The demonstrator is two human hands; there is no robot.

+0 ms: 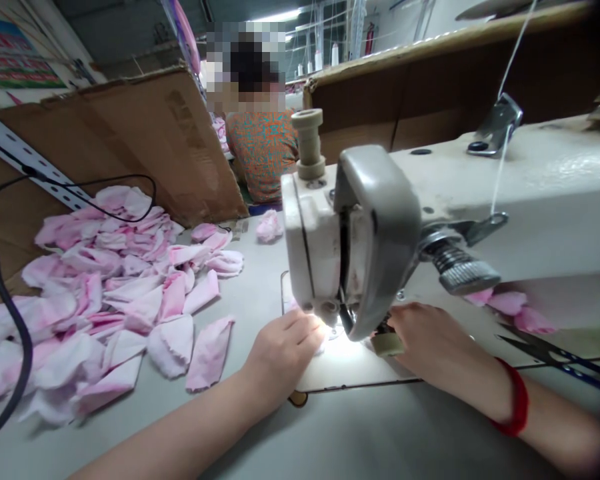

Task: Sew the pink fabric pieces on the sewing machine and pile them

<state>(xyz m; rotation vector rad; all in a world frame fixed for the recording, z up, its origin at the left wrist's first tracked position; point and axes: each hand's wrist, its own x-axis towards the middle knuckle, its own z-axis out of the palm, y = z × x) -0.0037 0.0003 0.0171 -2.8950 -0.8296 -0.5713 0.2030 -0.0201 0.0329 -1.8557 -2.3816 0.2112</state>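
Note:
A white sewing machine (310,247) stands in front of me, its lamp glaring on the needle plate (350,373). My left hand (283,350) lies left of the needle area, fingers pressed together on a pale piece of fabric (323,345) that shows only as a small edge. On the other side, my right hand (430,343) has curled fingers beside the machine head, next to a beige block (387,344). Its fingertips are partly hidden, and what they grip cannot be made out. A red band (517,398) circles the right wrist.
Many pink-and-white fabric pieces (125,287) are heaped on the left of the table, near a black cable (10,307). Scissors (555,357) and pink fabric (515,307) lie at right. Cardboard panels (130,140) stand behind. A person (263,153) sits beyond.

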